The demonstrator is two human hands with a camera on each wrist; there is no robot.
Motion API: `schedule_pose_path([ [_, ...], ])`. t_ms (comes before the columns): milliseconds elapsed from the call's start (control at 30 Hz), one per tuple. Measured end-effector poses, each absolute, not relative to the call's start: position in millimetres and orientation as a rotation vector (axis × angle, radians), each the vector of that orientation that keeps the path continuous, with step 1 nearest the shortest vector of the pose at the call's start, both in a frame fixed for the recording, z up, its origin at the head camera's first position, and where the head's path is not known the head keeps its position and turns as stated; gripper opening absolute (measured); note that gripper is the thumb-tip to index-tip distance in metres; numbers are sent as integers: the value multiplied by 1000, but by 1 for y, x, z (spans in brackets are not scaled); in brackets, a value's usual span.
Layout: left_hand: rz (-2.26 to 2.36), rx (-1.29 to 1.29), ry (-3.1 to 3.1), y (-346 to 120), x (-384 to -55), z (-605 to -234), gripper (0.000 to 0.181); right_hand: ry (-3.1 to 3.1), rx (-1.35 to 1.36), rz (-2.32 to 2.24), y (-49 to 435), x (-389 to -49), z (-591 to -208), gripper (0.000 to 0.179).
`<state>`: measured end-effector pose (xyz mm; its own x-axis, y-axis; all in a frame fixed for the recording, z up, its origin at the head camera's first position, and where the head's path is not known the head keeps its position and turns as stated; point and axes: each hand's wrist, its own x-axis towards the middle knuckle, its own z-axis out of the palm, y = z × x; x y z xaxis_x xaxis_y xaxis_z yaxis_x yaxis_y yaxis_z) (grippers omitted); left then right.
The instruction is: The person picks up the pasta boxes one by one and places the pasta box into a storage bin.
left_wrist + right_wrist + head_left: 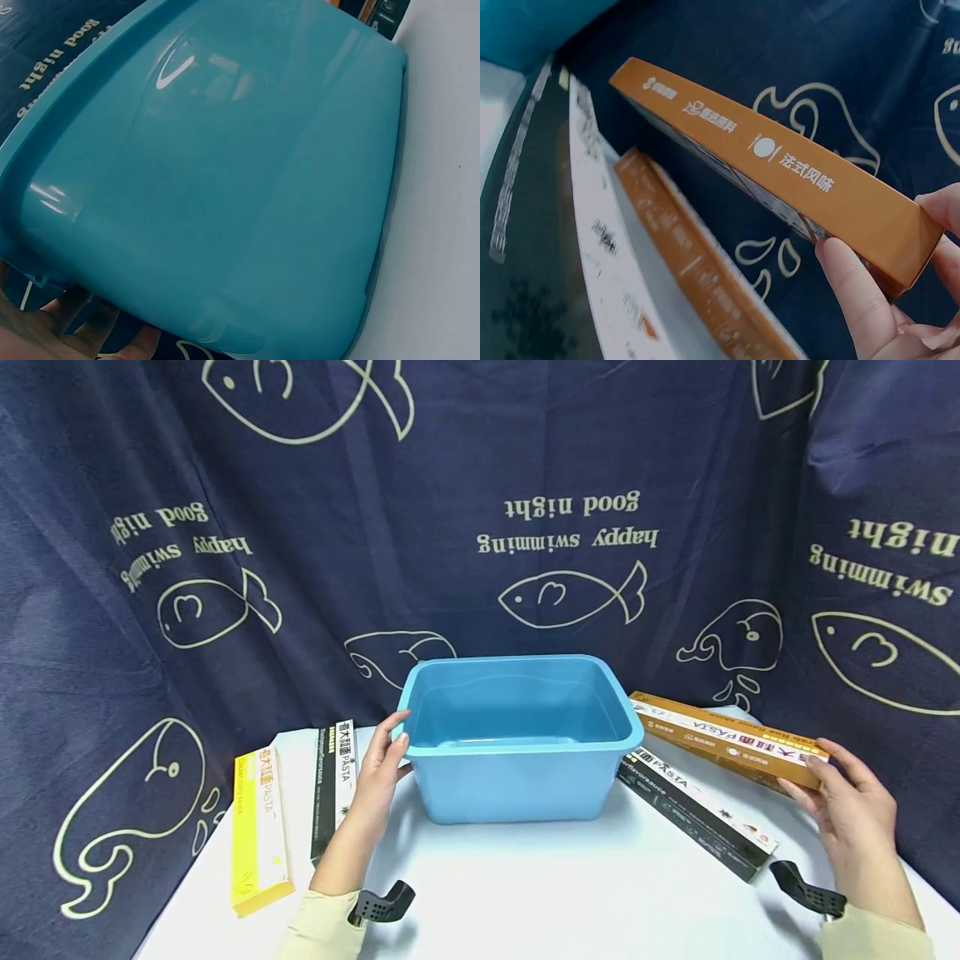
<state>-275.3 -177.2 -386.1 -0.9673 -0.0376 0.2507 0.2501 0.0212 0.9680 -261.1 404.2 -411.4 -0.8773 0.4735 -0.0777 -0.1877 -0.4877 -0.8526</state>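
Note:
A blue plastic bin (517, 785) stands upright on the white table, its inside bare. My left hand (384, 760) holds the bin's left rim near the front corner; in the left wrist view its fingers (94, 326) show beside the bin's wall. At the far right, my right hand (858, 802) grips the near end of an orange pasta box (720, 735), thumb on one side and fingers on the other. The right wrist view shows that held box (780, 165) tilted over a second orange box (690, 255), with a black-and-white pasta box (690, 814) alongside.
Left of the bin lie a black-and-white pasta box (333, 785) and a yellow-and-white one (260, 827). A dark blue curtain (450, 552) with fish drawings hangs behind the table (570, 893) and along both sides.

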Motion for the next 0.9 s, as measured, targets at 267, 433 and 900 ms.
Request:
schedule_pose_path([
  [267,-2063,-224,-2067,-176,-276,-387,42,-1274,-310,2373,396,-261,-387,52],
  [433,-2059,-224,-2080,-176,-276,-388,43,-1283,-273,2332,393,-261,-373,46],
  [900,-2047,-216,-2074,-178,-276,-389,43,-1215,-183,2304,387,-259,-351,46],
])
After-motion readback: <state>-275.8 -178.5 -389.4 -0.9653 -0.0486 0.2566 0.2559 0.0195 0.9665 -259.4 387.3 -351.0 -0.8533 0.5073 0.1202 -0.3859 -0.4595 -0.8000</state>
